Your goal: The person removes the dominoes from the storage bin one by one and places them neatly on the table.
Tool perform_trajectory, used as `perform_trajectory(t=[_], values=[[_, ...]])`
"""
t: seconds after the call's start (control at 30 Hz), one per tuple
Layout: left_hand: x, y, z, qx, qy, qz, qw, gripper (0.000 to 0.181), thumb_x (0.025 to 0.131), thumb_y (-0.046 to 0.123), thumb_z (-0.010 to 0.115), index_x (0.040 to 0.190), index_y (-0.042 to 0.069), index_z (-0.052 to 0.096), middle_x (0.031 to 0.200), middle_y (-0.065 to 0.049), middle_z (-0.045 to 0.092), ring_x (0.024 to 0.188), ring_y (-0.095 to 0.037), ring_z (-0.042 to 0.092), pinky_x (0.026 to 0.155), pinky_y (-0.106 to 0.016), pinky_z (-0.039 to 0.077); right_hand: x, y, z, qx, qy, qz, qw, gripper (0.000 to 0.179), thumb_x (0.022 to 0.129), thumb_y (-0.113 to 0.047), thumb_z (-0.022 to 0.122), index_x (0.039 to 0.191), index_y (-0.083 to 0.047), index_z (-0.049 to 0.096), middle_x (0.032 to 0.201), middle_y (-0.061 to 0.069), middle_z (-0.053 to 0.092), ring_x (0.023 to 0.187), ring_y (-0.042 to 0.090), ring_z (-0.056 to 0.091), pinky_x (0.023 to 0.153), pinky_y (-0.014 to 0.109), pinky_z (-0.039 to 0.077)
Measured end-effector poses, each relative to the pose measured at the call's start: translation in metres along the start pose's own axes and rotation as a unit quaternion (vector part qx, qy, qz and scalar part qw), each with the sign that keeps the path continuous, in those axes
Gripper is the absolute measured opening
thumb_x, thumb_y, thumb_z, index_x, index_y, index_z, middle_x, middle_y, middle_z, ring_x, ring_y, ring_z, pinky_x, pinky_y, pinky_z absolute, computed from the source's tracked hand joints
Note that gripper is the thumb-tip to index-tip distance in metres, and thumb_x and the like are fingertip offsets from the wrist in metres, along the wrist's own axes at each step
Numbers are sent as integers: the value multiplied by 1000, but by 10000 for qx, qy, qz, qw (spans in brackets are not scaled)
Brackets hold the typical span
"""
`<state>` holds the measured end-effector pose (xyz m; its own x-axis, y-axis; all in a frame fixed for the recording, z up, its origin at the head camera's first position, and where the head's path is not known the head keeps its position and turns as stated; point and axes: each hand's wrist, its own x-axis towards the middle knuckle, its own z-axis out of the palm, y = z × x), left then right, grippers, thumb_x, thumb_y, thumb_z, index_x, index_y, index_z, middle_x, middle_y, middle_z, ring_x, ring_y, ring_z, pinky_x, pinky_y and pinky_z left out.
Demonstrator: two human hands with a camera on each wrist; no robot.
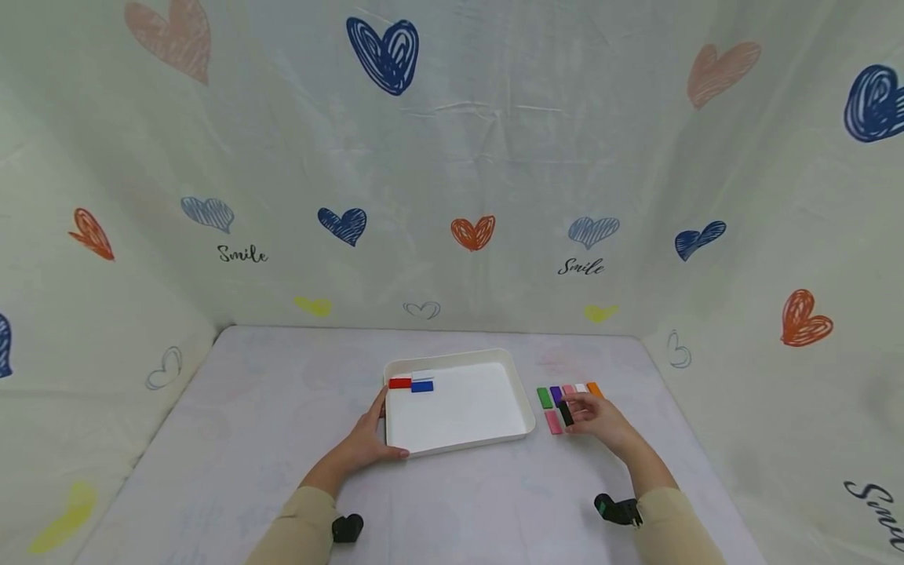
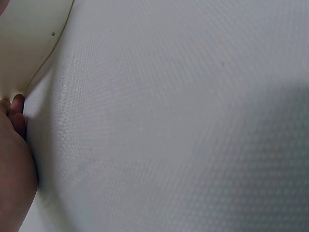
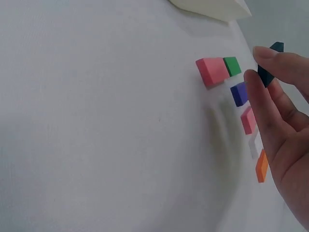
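Note:
My left hand (image 1: 362, 444) grips the near left corner of a shallow white tray (image 1: 524, 392), thumb at the front edge and fingers along the left side. Inside the tray, a red block (image 1: 399, 384) and a blue block (image 1: 422, 387) lie side by side at the left, with a whitish block (image 1: 422, 375) behind the blue one. To the right of the tray, my right hand (image 1: 602, 421) pinches a small black block (image 1: 566, 413) between thumb and fingers. The right wrist view shows this dark block (image 3: 267, 72) raised off the table, tilted.
Beside the right hand lie loose blocks: green (image 1: 544, 398), purple (image 1: 556, 394), pink (image 1: 569, 389), white (image 1: 581, 388) and orange (image 1: 595, 390). Another pink block (image 1: 553, 422) sits in front of the green one. A pale cloth covers the table (image 1: 466, 502); heart-printed curtains (image 1: 523, 157) surround it.

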<state>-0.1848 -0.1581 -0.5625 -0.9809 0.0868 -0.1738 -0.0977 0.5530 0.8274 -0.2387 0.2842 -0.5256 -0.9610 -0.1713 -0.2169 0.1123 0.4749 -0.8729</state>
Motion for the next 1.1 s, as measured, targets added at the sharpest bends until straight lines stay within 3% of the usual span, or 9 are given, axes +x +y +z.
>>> perform_trajectory(t=[0.27,0.6,1.1], values=[[-1,1,0,-7,-12,-66,10000,130,61,31,93,157,17,7,145,-22,38,136,-43,30,104,-70,24,1,13,2,-246,388,234,9987,57,73,0,83,125,-1,61,106,13,58,89,24,54,73,28,52],[-1,2,-1,48,-16,-96,9999,130,62,29,93,157,14,6,145,-24,38,137,-43,28,105,-69,23,3,29,6,-508,473,148,9975,58,75,-8,84,127,-2,59,103,10,55,85,23,48,66,27,45],[-1,2,0,79,-2,-69,9999,130,62,32,92,157,14,6,145,-23,38,136,-42,30,105,-69,23,3,34,9,-493,489,182,9974,57,77,-10,83,128,-3,59,93,8,49,82,22,43,61,27,37]])
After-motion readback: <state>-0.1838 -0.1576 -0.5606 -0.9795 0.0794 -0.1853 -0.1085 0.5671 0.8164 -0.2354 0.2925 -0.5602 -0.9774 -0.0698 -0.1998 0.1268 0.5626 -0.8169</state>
